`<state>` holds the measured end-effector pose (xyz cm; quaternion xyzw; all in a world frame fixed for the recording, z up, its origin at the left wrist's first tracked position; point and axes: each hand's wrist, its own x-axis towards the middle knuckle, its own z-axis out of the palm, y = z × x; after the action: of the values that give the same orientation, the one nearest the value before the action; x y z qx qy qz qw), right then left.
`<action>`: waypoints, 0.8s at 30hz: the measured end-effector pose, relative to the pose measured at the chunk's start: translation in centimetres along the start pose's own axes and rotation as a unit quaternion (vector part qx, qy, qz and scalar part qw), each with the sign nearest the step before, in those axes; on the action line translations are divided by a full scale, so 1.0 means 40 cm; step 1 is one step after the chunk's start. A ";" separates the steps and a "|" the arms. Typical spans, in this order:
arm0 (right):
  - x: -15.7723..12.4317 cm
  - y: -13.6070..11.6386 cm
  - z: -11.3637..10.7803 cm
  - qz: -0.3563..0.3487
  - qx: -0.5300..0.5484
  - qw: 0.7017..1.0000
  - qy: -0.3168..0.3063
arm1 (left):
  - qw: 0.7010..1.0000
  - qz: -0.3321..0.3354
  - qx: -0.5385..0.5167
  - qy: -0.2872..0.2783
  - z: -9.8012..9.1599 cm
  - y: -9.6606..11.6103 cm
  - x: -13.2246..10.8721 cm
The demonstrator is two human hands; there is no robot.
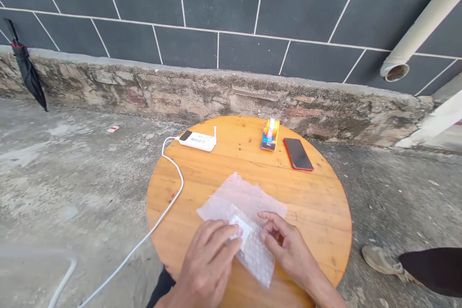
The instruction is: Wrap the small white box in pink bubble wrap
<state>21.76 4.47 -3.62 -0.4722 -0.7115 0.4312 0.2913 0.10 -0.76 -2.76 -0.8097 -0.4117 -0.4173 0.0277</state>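
A sheet of clear bubble wrap (234,195) lies on the round table, partly folded over a small white flat item (246,230) whose kind I cannot make out. My left hand (207,257) is closed over the left side of the folded wrap, its fingertips pressing on the white item. Its thumb is hidden. At the wrap's right edge is my right hand (288,245), with the thumb and curled fingers closed on the film and the index finger held a little apart. The near corner of the wrap hangs toward me between both hands.
On the wooden table (224,163) are a white power strip (200,141) with a cable (176,173), a tape dispenser (270,134) and a red-edged phone (299,154). A person's shoe (382,262) is at the right. A folded umbrella (29,70) leans against the wall.
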 end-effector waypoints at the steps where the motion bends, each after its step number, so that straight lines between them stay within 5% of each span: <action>1: -0.002 0.000 -0.002 -0.002 -0.005 1.000 0.000 | 1.000 0.016 0.005 -0.016 0.008 0.006 -0.005; 12: -0.027 0.021 -0.013 -0.019 -0.156 0.986 0.054 | 0.998 -0.016 -0.005 -0.059 0.053 -0.003 -0.001; 18: -0.011 0.040 -0.094 0.040 -0.327 0.929 0.168 | 0.999 0.002 0.002 -0.039 0.063 0.001 -0.003; 24: 0.067 0.022 -0.096 0.014 -0.371 0.919 0.135 | 1.000 -0.018 0.009 -0.019 0.077 0.019 -0.006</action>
<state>24.25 8.40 -2.63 -0.6103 -0.7675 0.0726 0.1823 2.59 -0.21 -4.70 -0.8093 -0.4308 -0.3988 0.0196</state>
